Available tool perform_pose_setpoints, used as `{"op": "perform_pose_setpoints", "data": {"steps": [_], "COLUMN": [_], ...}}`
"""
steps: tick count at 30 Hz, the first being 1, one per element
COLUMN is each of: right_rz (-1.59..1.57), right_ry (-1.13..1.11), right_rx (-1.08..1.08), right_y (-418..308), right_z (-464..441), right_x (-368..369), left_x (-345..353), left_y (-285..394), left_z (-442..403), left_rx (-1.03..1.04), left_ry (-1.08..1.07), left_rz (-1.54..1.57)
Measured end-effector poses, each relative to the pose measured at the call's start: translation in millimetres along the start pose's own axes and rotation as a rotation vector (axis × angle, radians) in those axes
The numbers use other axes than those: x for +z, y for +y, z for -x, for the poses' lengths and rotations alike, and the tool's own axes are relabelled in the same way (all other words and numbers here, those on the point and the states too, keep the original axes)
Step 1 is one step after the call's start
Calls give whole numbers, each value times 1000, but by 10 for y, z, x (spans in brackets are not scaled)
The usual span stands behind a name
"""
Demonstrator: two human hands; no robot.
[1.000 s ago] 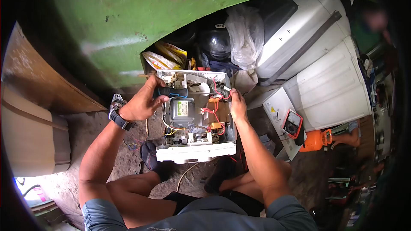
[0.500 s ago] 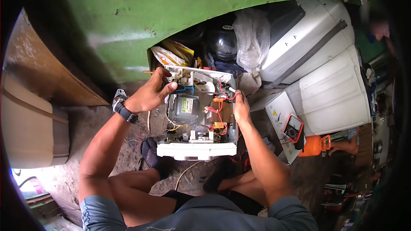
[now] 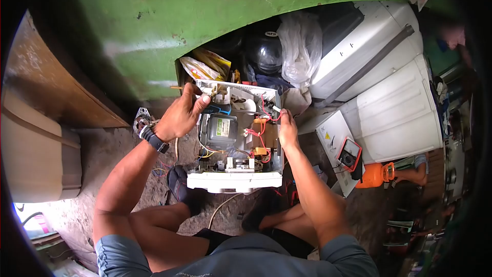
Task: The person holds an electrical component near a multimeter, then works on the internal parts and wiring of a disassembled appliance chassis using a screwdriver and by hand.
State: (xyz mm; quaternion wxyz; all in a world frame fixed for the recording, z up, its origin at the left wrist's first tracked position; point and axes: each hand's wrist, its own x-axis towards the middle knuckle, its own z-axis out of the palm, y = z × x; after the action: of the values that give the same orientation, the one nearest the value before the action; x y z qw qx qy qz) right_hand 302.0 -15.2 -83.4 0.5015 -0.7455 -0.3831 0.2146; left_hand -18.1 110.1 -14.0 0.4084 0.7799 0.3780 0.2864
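An opened microwave oven [image 3: 236, 180], its cover off, stands before me with its white front edge toward my body. Inside are a grey transformer [image 3: 222, 128] with a green-and-white label, red wires [image 3: 262, 133] and a white plastic part [image 3: 242, 102]. My left hand [image 3: 180, 113] is closed at the far left corner; what the fingers hold is hidden. Beside its thumb lies a blue-and-black handle [image 3: 220, 109], its tool kind unclear. A thin orange-brown stick [image 3: 176, 87] juts out past the knuckles. My right hand [image 3: 288, 129] grips the right side wall.
On the right, a multimeter [image 3: 350, 154] in a red case rests on a white metal panel [image 3: 330, 133]. Beyond it are an orange gas cylinder [image 3: 376, 175] and another person's arm or leg [image 3: 412, 175]. A black helmet [image 3: 265, 54] and plastic bag [image 3: 301, 51] sit behind.
My left hand and wrist have shifted very slightly at the far left corner. The right hand keeps its grip, and the oven stays in place.
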Motion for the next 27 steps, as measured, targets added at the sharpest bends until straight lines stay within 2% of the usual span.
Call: {"op": "perform_pose_setpoints", "data": {"steps": [1,3,4,5,7,9,12,15,17,19,20,23,25,27], "right_rz": [-1,-14,-12,-15,-12,-28,-32,-22,-1,-2,-10,-41,-72,-73], "right_ry": [1,-2,-1,-9,-18,-29,-56,-61,-27,-45,-53,-33,0,-83], "right_rx": [-1,9,10,10,19,-14,-11,2,8,29,61,104,118,73], "right_y": [18,16,-6,-14,-18,-16,28,31,-26,6,36,76,60,34], "right_z": [-4,-1,6,16,28,28,-2,-16,8,-8,-23,-18,-12,-8], "right_x": [-5,-9,-11,-18,-33,-21,-16,-30,-24,-48,-58,-38,-39,-62], "left_x": [-5,-25,-32,-45,-119,-90,-85,-12,-46,-98,-150,-61,-74,-116], "left_y": [-45,-153,-164,-186,-77,-103,35,-23,-41,-90,-119,-249,-219,-123], "left_z": [-5,-11,-8,5,33,20,-54,-86,-60,-59,-36,-31,-13,-1], "left_rx": [2,373,322,320,173,209,4,-37,-6,258,180,196,190,62], "left_ry": [0,44,-30,-32,-140,-93,-76,-3,-21,-79,-192,-191,-186,-200], "left_rz": [0,-43,92,96,29,-48,-108,-166,-53,43,146,310,237,139]}}
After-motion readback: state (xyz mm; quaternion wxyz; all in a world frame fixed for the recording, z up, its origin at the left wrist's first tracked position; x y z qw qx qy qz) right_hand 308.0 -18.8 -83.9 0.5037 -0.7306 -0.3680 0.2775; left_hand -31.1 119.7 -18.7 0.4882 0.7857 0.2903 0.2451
